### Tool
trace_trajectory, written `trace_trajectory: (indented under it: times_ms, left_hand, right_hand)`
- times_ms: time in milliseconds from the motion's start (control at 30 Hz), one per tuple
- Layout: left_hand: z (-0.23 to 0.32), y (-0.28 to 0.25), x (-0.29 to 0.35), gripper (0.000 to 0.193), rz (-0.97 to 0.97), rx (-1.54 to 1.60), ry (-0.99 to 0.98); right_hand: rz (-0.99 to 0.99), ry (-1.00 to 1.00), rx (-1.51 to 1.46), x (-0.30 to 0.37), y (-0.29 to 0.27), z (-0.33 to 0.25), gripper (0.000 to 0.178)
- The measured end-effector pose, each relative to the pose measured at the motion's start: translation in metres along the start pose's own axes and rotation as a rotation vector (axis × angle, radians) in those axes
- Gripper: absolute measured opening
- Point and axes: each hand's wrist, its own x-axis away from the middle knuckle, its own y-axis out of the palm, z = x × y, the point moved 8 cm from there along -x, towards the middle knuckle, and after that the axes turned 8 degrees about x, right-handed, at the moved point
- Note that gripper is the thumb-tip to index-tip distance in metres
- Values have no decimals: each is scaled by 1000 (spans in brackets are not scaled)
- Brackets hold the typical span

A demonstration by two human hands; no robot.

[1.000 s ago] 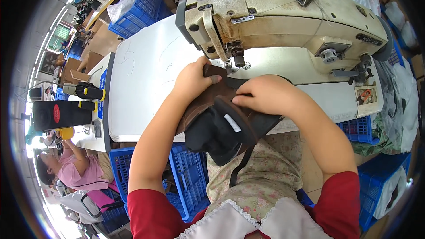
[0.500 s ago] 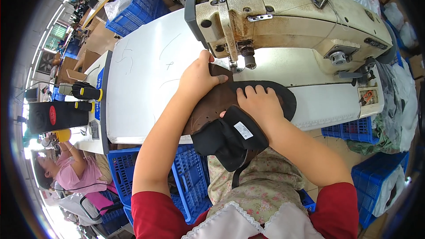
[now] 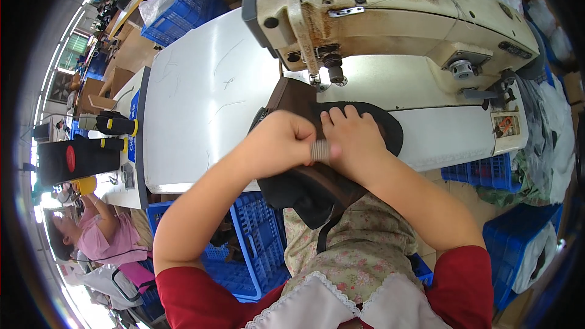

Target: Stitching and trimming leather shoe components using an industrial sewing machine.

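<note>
A brown and black shoe upper (image 3: 292, 95) lies at the near edge of the sewing machine's bed, its black padded lining (image 3: 297, 198) hanging toward my lap. A rounded black sole-shaped part (image 3: 393, 134) sticks out to the right. My left hand (image 3: 277, 145) is closed over the upper's middle, a grey ribbed cover on its thumb. My right hand (image 3: 359, 149) grips the upper from the right, fingertips on the black part, its thumb side meeting my left thumb. Just beyond the upper stands the machine's needle and presser area (image 3: 317, 79).
The cream sewing machine (image 3: 390, 24) arches over the white table (image 3: 195, 103). Blue crates stand below (image 3: 268, 244), at the far left (image 3: 186, 12) and at the right (image 3: 518, 250). Another person (image 3: 109, 231) sits at the left by a black machine (image 3: 82, 161).
My left hand has come from the upper's far edge near the needle back toward me, beside my right hand. The upper has shifted away from the needle, and its white label is now hidden.
</note>
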Motion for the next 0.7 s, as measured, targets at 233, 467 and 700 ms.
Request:
trace_trajectory:
  times_ms: [233, 467, 700]
  left_hand:
    - [-17, -3, 20, 79, 215, -877, 369]
    - [-38, -16, -1, 85, 57, -860, 69]
    - [-45, -17, -14, 74, 165, -752, 125]
  right_hand:
    - [31, 5, -148, 1, -8, 5, 70]
    - [-207, -58, -256, -20, -3, 25, 56]
    - [-314, 1, -176, -68, 9, 59, 52]
